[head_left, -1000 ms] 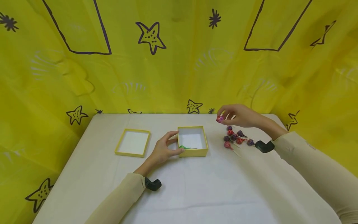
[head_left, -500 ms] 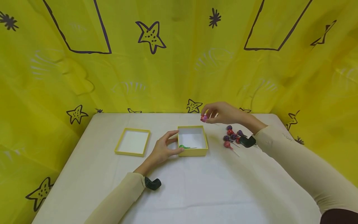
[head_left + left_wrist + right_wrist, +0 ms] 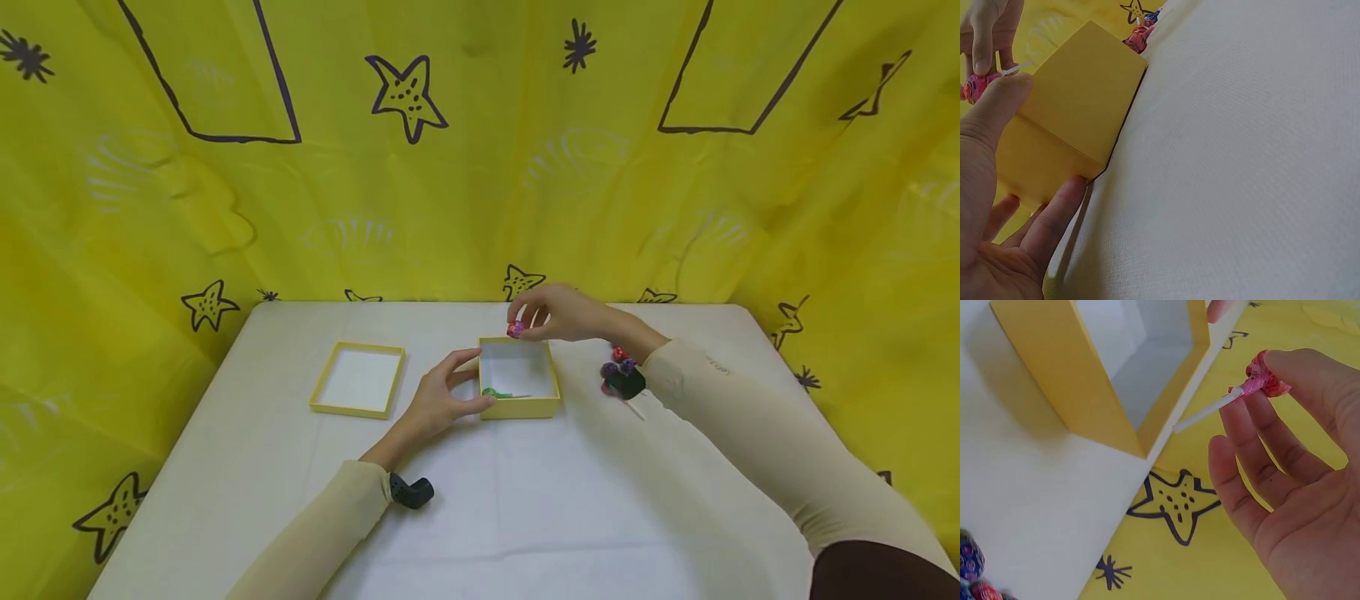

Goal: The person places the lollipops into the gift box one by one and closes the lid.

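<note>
A yellow box (image 3: 519, 408) with a white inside stands open-topped at mid-table, and a green lollipop (image 3: 491, 393) lies in it along the near wall. My left hand (image 3: 442, 396) grips the box's left side, thumb at the near rim and fingers along the side wall. Above the far edge of the box is my right hand (image 3: 558, 312), pinching a pink-red wrapped lollipop (image 3: 1266, 378) by its head between thumb and fingers. In the right wrist view its white stick points toward the box.
The yellow-rimmed lid (image 3: 352, 410) lies inside up on the table, left of the box. Right of the box is a pile of red and purple lollipops (image 3: 619, 354), partly hidden by the right wrist's camera (image 3: 626, 383). A yellow patterned curtain (image 3: 465, 183) rises behind the white-covered table.
My right hand has carried the pink-red lollipop leftward, from over the pile to above the box's far edge. The left hand keeps its hold on the box.
</note>
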A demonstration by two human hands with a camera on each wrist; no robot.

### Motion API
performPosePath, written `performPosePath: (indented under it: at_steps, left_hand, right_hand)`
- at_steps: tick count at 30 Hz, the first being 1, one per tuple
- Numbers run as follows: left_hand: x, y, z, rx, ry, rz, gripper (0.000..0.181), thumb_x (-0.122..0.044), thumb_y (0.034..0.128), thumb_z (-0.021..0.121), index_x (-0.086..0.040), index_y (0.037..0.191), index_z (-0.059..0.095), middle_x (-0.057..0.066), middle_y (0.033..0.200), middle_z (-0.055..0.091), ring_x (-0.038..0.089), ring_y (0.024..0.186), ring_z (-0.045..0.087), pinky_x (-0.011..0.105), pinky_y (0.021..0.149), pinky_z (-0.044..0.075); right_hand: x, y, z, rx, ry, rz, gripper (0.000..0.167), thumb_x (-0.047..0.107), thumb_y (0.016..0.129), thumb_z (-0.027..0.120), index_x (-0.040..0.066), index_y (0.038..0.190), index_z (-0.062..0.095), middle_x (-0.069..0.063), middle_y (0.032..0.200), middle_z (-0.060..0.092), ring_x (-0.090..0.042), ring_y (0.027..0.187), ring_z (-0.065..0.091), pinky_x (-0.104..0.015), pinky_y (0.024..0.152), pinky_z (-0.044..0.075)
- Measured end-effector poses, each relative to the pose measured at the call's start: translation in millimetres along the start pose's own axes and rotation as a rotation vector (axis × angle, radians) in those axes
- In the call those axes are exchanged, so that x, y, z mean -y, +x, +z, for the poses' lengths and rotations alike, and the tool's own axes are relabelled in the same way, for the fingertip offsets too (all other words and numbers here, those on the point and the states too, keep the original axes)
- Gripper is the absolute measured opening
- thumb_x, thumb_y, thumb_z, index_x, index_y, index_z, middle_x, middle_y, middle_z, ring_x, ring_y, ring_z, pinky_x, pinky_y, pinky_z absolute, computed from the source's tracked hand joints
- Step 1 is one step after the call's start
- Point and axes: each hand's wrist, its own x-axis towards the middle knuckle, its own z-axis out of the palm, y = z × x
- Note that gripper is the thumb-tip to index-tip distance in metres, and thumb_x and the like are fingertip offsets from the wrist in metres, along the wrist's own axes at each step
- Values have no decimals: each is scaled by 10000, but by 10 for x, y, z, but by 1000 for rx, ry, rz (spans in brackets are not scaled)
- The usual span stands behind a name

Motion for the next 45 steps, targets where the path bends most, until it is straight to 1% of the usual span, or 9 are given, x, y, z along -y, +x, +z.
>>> performPosePath:
  at_steps: [5, 10, 14, 16, 18, 23, 33, 41, 45]
  left_hand:
    - [-9, 1, -1, -3, 13, 1, 809, -175, 834, 882, -125, 1525, 464, -5, 1577, 450, 221, 1342, 568, 446, 1123, 446]
    - [-8, 4, 0, 2, 7, 10, 811, -159, 827, 885, -123, 1521, 468, 17, 1577, 451, 244, 1345, 565, 468, 1130, 435]
    - [-8, 2, 2, -2, 8, 5, 795, -170, 822, 890, -171, 1507, 487, 10, 1572, 456, 238, 1341, 569, 454, 1122, 446]
    - [-8, 0, 2, -4, 13, 0, 784, -177, 825, 889, -201, 1501, 493, -2, 1571, 456, 224, 1337, 573, 439, 1113, 457]
    - [-7, 0, 2, -3, 9, 3, 780, -168, 827, 887, -206, 1499, 493, -7, 1572, 453, 220, 1333, 575, 431, 1102, 469]
    - [-10, 1, -3, -1, -1, 7, 766, -159, 837, 877, -213, 1498, 494, -34, 1569, 447, 198, 1329, 576, 401, 1092, 480]
    - [-12, 5, -5, 5, 12, 16, 756, -171, 844, 873, -242, 1495, 495, -18, 1576, 442, 224, 1343, 565, 439, 1105, 466]
    - [-1, 4, 1, 4, 10, 22, 762, -157, 836, 877, -243, 1492, 500, -12, 1574, 450, 215, 1337, 571, 442, 1108, 464]
    - [-3, 0, -4, -1, 7, 20, 777, -154, 822, 888, -243, 1491, 504, 3, 1569, 460, 228, 1336, 572, 467, 1110, 458]
  right_hand:
    - [-23, 73, 146, 13, 29, 5, 195, 95, 923, 772, 112, 1111, 722, -37, 996, 733, -214, 905, 679, -324, 804, 603]
    - [-89, 110, 304, 34, 60, 27, 176, 92, 925, 766, 145, 1088, 727, -15, 984, 727, -207, 893, 666, -320, 785, 588]
    - [-148, 134, 424, 43, 74, 45, 180, 101, 920, 775, 166, 1082, 732, 4, 948, 716, -187, 841, 641, -301, 744, 567]
    - [-177, 147, 478, 48, 78, 41, 186, 97, 918, 777, 159, 1087, 733, 6, 930, 713, -174, 816, 629, -289, 735, 558]
    - [-198, 158, 523, 54, 78, 21, 187, 89, 919, 774, 138, 1094, 731, 6, 919, 712, -161, 801, 616, -281, 728, 550]
    - [-203, 166, 605, 70, 74, -7, 197, 62, 913, 769, 95, 1104, 730, -10, 909, 715, -151, 797, 620, -280, 737, 552]
    - [-221, 235, 733, 121, 44, 35, 174, 71, 925, 762, 94, 1095, 732, -21, 922, 710, -136, 820, 631, -277, 794, 556]
    - [-198, 262, 778, 188, 60, 74, 180, 68, 930, 756, 89, 1107, 729, -22, 913, 702, -143, 803, 626, -257, 756, 553]
    - [-214, 281, 813, 205, 62, 63, 180, 62, 928, 757, 91, 1104, 732, -16, 931, 704, -143, 823, 638, -247, 755, 563]
